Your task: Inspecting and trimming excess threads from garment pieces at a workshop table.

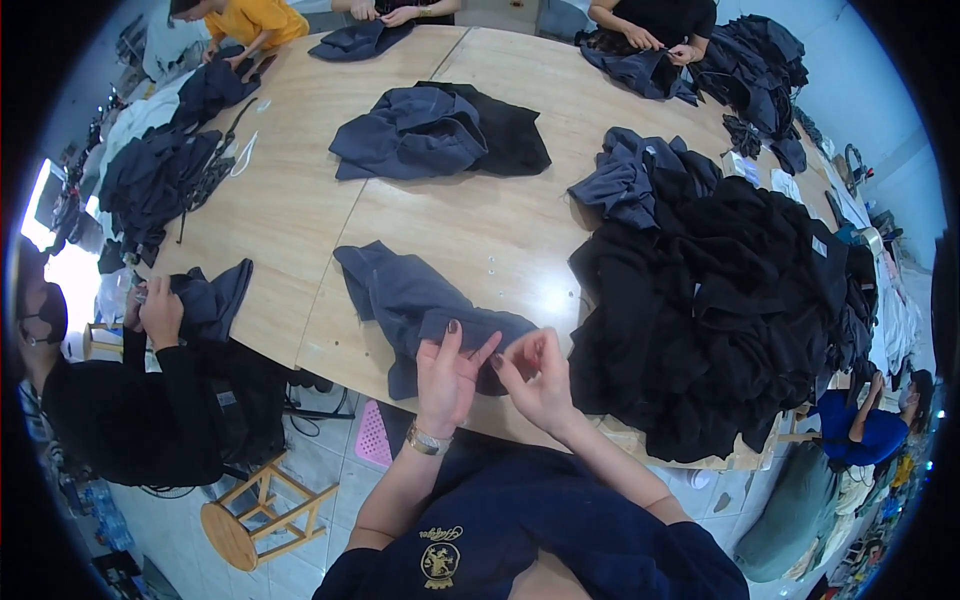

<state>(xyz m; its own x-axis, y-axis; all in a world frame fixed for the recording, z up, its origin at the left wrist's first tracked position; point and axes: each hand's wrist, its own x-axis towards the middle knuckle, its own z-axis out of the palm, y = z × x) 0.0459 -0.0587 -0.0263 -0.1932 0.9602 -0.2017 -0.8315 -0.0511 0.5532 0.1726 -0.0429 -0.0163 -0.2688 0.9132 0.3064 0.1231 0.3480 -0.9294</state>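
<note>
A dark grey cloth garment (405, 290) lies crumpled at the table's near edge, reaching under both hands. My left hand (448, 385) is turned palm up over its near part. Thumb and forefinger stand apart, and the other fingers are partly hidden. Just to the right, my right hand (540, 385) is closed in a pinch, its fingertips close to the left forefinger. Whatever the pinch holds is too small to make out. Some of the garment's dark cloth shows between the two hands.
A big heap of black garments (720, 310) rises on the right, with grey garments (625, 180) beside it. Farther off lies a grey and black pile (420, 130). Several people work around the wooden table (275, 220). A wooden stool (265, 510) stands lower left.
</note>
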